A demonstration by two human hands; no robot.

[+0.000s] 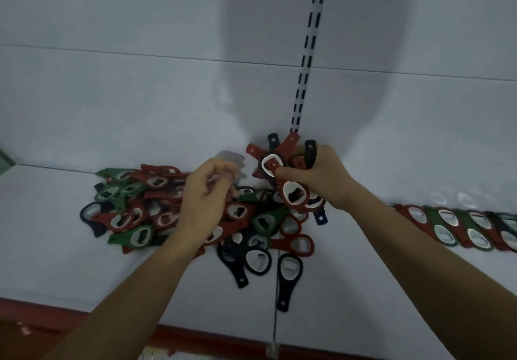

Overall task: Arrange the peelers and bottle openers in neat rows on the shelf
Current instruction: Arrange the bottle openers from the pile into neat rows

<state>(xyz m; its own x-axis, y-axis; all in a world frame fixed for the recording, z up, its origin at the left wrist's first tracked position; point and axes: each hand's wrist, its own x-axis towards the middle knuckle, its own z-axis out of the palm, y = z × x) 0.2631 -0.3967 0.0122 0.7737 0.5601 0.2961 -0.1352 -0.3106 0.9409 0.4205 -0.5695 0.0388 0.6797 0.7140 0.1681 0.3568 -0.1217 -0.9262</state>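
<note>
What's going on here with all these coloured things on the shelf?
A person is sorting bottle openers on a white shelf. The right hand grips a fanned bunch of red and dark openers. The left hand hovers over the loose pile with its fingers curled; the blur hides whether it holds one. An overlapping row already lies along the right of the shelf, so most of the openers are yet to be laid out.

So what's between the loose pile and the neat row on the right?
Head view: only the right forearm crosses there; the shelf beneath is bare.
</note>
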